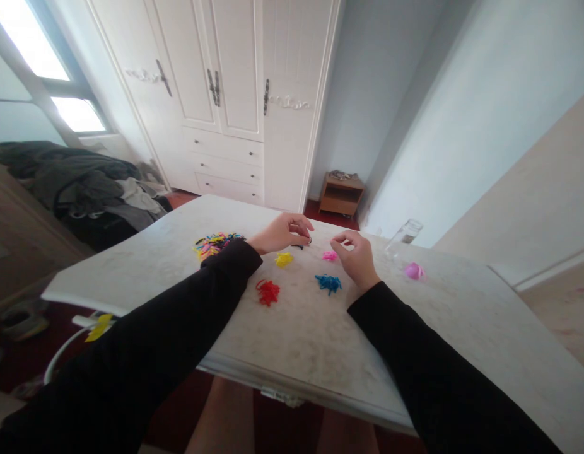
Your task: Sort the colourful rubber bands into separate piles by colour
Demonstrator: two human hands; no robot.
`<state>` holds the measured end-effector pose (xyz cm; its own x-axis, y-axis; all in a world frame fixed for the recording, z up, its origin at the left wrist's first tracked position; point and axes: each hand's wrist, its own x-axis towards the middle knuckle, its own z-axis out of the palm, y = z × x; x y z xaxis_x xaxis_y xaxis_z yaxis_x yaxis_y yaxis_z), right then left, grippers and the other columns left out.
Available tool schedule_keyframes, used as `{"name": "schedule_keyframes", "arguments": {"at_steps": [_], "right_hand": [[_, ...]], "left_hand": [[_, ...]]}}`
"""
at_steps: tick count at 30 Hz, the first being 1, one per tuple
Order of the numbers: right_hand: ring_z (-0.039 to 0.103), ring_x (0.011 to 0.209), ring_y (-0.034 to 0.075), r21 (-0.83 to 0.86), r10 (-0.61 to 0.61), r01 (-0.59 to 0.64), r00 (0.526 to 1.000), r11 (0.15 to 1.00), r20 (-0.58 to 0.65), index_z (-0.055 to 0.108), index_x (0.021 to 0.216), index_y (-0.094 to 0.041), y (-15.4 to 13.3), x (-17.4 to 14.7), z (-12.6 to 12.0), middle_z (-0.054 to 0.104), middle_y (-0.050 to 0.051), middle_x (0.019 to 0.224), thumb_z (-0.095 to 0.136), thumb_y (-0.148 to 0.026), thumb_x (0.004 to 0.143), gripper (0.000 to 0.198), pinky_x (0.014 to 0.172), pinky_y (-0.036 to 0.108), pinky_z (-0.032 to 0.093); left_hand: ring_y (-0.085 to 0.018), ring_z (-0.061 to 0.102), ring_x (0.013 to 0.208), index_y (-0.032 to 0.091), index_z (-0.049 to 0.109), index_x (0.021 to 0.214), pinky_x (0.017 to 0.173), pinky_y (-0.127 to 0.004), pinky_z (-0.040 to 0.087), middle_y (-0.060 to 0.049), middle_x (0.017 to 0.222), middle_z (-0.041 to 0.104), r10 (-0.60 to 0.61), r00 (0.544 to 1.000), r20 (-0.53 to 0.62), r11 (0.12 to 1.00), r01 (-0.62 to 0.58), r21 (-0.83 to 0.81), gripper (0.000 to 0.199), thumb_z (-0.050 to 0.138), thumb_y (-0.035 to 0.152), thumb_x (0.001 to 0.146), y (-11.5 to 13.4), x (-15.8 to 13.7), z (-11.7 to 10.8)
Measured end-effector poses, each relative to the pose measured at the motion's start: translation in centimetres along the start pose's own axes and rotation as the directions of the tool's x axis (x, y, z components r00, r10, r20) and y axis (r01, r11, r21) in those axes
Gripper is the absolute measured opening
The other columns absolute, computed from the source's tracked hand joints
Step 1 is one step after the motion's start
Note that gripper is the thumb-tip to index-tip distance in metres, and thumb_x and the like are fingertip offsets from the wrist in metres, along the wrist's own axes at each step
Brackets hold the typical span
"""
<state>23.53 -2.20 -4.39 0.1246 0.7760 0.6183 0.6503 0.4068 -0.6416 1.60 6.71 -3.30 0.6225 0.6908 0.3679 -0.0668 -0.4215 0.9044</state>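
Observation:
My left hand [288, 232] is pinched over the far middle of the table, with a small dark loop, apparently a black elastic band [309, 240], at its fingertips. A few black bands [297, 246] lie just below it, partly hidden by the fingers. My right hand [356, 255] is closed in a pinch beside the pink bands [329, 256]; whatever is between its fingers is too small to see. Small heaps of yellow bands [283, 260], red bands [268, 292] and blue bands [328, 284] lie between my arms. A mixed multicoloured heap [216, 244] sits beyond my left sleeve.
The pale table [292, 340] spans the space before me. To the right, a clear glass [405, 236] leans or lies near a pink-purple round object [414, 271]. Behind stand a white wardrobe [235, 63] and a small wooden cabinet [340, 194]. Clothes [84, 183] are piled at left.

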Motion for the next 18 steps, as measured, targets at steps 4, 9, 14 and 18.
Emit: {"name": "schedule_keyframes", "arguments": {"at_steps": [4, 9, 14, 18], "right_hand": [[0.063, 0.080, 0.021, 0.019, 0.084, -0.084, 0.996, 0.996, 0.005, 0.068, 0.068, -0.021, 2.0, 0.6, -1.1, 0.072, 0.003, 0.077, 0.065, -0.033, 0.073, 0.013, 0.077, 0.036, 0.049], [0.062, 0.077, 0.020, 0.054, 0.107, -0.108, 0.994, 0.993, 0.032, 0.069, 0.065, -0.021, 3.2, 0.7, -1.1, 0.071, 0.003, 0.075, 0.067, -0.032, 0.068, 0.012, 0.073, 0.035, 0.049], [0.063, 0.076, 0.021, 0.043, 0.133, -0.136, 0.989, 0.990, 0.061, 0.072, 0.066, -0.020, 3.4, 0.9, -0.9, 0.072, 0.004, 0.075, 0.071, -0.037, 0.067, 0.017, 0.071, 0.034, 0.048], [0.062, 0.073, 0.020, 0.011, 0.173, -0.175, 0.981, 0.985, 0.083, 0.073, 0.067, -0.020, 3.4, 0.9, -1.0, 0.073, 0.004, 0.076, 0.072, -0.040, 0.067, 0.020, 0.070, 0.033, 0.047]], "left_hand": [[-0.016, 0.071, 0.076, 0.015, 0.071, 0.086, 0.075, -0.031, 0.058, -0.004, 0.080, 0.074, -0.013, 0.997, -0.081, 0.999, 0.016, 0.043, 0.027, 0.086, 0.017, 0.064, -0.4, 0.1, -0.4], [-0.015, 0.070, 0.075, 0.014, 0.071, 0.084, 0.075, -0.030, 0.057, -0.004, 0.078, 0.074, -0.012, 0.992, -0.128, 0.998, 0.019, 0.059, 0.026, 0.086, 0.021, 0.064, -0.9, 0.2, -0.5], [-0.015, 0.069, 0.075, 0.013, 0.073, 0.083, 0.074, -0.029, 0.056, -0.005, 0.077, 0.075, -0.005, 0.989, -0.146, 0.998, 0.014, 0.063, 0.024, 0.086, 0.021, 0.064, -1.1, 0.3, -0.6], [-0.015, 0.069, 0.074, 0.013, 0.073, 0.083, 0.074, -0.029, 0.056, -0.005, 0.077, 0.074, -0.008, 0.990, -0.142, 0.998, 0.016, 0.053, 0.024, 0.086, 0.020, 0.064, -1.0, 0.2, -0.5]]}}
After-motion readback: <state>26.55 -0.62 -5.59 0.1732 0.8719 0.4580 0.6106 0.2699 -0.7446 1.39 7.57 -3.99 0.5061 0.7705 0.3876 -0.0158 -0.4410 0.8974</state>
